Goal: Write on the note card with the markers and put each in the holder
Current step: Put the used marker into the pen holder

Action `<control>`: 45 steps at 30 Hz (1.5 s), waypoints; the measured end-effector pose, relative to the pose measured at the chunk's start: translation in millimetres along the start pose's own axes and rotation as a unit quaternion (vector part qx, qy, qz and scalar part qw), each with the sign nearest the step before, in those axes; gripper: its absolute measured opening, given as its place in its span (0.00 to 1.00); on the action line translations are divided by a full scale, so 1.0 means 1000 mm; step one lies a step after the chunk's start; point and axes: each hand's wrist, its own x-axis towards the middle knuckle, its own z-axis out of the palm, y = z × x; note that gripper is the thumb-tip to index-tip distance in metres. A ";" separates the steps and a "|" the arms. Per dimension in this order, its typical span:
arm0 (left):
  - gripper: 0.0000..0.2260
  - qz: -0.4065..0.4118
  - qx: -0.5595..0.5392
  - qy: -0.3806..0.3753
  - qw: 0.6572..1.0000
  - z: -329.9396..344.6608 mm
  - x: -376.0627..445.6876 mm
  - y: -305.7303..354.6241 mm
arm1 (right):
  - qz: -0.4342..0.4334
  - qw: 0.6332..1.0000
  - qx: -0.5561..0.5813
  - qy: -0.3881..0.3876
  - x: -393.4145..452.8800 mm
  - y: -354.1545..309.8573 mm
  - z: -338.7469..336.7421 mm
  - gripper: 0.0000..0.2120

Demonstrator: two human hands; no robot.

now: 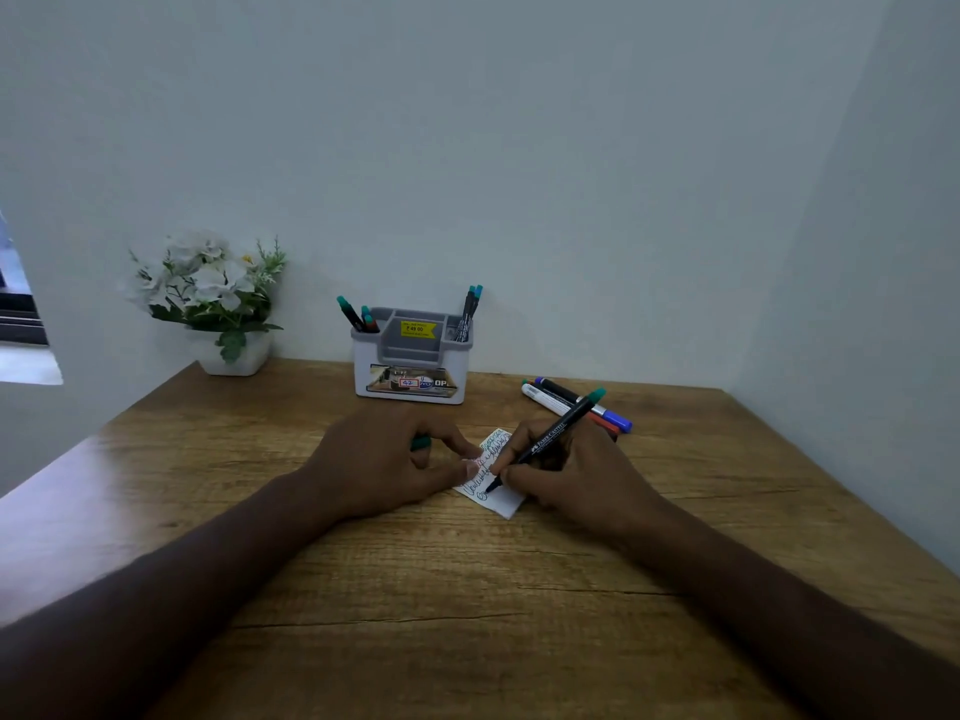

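A small white note card (506,504) with lines of handwriting lies on the wooden desk (467,589). My right hand (571,480) grips a black marker (550,441) with a green end, its tip touching the card's lower left. My left hand (395,459) holds a green marker cap (421,442) in its curled fingers while its fingertips press the card's left edge. A white and grey holder (413,366) stands behind the hands, with several markers upright in its left and right compartments. Several loose markers (576,402) lie to the right of the holder.
A white pot of white flowers (208,298) stands at the back left corner of the desk. Pale walls close in the desk at the back and on the right. The desk's left edge runs diagonally toward me.
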 end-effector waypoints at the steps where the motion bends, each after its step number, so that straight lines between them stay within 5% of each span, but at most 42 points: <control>1: 0.15 -0.001 -0.001 -0.003 1.000 0.000 0.000 0.000 | 0.003 1.000 0.003 0.001 0.000 0.000 0.000 0.08; 27: 0.25 -0.006 -0.012 -0.027 1.000 -0.001 0.002 -0.002 | 0.029 0.999 -0.011 0.024 0.002 0.004 0.002 0.02; 32: 0.17 -0.007 -0.010 -0.025 1.000 -0.002 0.001 0.000 | 0.019 0.999 -0.013 0.033 0.002 0.004 0.001 0.04; 45: 0.16 -0.004 0.002 -0.023 1.000 -0.001 0.002 0.000 | 0.027 0.999 0.004 0.033 0.003 0.005 0.002 0.04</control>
